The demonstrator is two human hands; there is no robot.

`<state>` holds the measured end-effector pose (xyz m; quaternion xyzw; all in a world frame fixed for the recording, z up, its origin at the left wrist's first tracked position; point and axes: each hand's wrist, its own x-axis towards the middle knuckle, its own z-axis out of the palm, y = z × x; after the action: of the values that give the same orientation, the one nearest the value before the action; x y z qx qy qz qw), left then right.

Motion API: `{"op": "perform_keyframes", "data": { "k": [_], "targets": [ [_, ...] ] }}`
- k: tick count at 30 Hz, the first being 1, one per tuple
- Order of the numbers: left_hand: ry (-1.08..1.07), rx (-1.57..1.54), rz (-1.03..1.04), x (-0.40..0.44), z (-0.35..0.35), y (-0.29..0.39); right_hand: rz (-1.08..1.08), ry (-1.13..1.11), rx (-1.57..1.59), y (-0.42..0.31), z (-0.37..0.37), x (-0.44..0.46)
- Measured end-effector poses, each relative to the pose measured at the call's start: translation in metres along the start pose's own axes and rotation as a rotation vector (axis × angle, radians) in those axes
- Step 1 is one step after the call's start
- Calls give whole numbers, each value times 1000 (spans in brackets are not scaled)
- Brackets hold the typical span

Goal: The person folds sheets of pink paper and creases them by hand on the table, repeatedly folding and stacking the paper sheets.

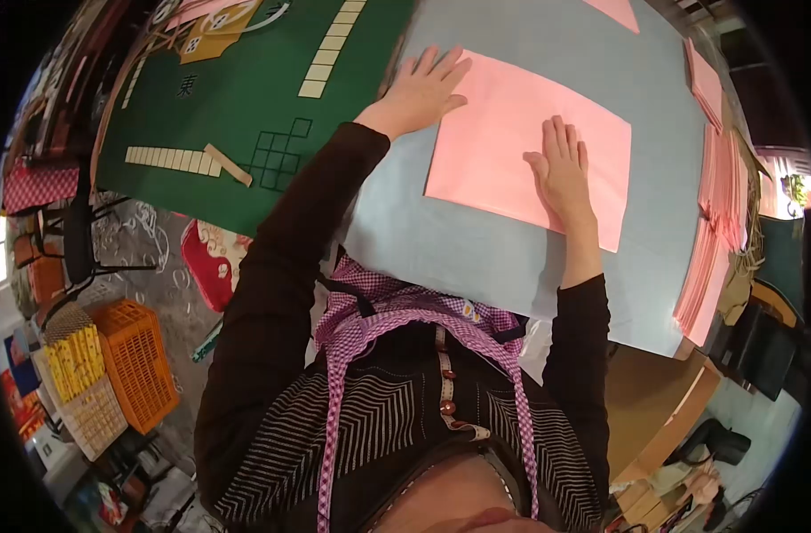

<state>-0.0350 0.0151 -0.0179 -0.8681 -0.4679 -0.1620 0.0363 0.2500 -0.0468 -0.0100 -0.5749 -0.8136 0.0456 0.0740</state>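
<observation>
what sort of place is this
Probably a small workshop, perhaps in a home: a flat rectangular pink sheet lies on a pale blue tabletop, stacked thin pink sheets line one edge, and an orange plastic crate stands on the grey floor.

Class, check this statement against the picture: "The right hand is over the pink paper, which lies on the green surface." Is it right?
Not quite: the pink paper lies on the blue surface, not the green surface, as the head view shows. The right hand is indeed over the paper.
</observation>
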Motion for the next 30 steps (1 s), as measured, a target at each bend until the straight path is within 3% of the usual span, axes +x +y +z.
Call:
{"op": "perform_keyframes", "data": {
  "k": [4, 8, 10, 20, 25, 30],
  "targets": [
    [74, 81, -15, -11, -11, 29, 1, 19, 9, 1, 2, 0],
    [-1, -222, 273, -51, -30, 109, -9, 19, 9, 3, 2, -1],
    [-49, -217, 265, -63, -31, 120, -3, 31, 13, 1, 2, -1],
    [-153, -75, 105, -96, -50, 100, 70, 41, 44, -6, -8, -2],
    [-142, -124, 211, -85, -59, 90, 75, 57, 95, 3, -10, -8],
    [-72, 85, 444, -80, -68, 87, 150, 43, 73, 24, -16, -22]
  ]
}}
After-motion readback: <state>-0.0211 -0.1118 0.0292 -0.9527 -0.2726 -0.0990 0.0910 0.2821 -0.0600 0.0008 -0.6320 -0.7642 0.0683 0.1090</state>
